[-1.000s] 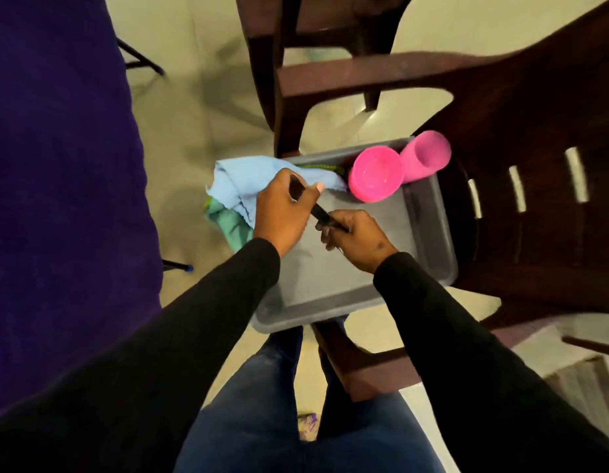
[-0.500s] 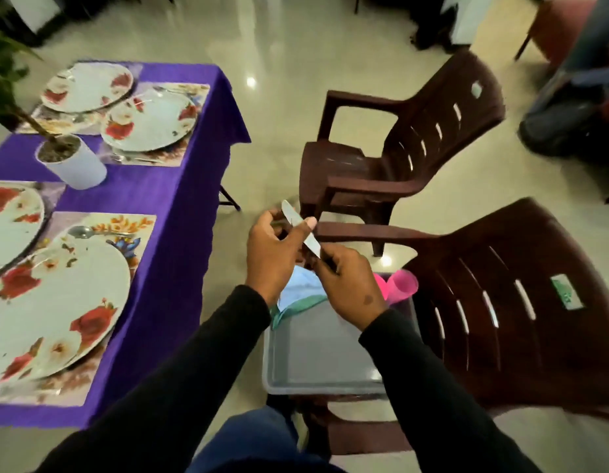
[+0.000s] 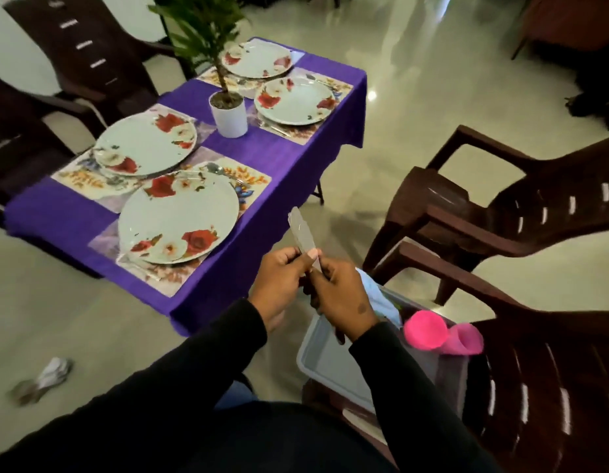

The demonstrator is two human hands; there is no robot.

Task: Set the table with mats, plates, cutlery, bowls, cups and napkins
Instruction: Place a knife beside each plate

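Glossy tiled floor [image 3: 398,141], brown plastic chairs [image 3: 483,213] around a table under a purple cloth [image 3: 262,158]. Four floral mats on it, each with a floral plate; nearest plate [image 3: 178,223] close to the table edge, a spoon [image 3: 216,169] just beyond it, potted plant [image 3: 224,97] mid-table. Both hands raised between table and chair, gripping one knife [image 3: 303,233] (blade blurred, pointing up): left hand [image 3: 279,281] pinches it near the blade base, right hand [image 3: 340,298] curls round the handle. Grey tray [image 3: 316,363] on the near chair seat, holding pink cups [image 3: 425,329] and a light blue cloth [image 3: 374,291].
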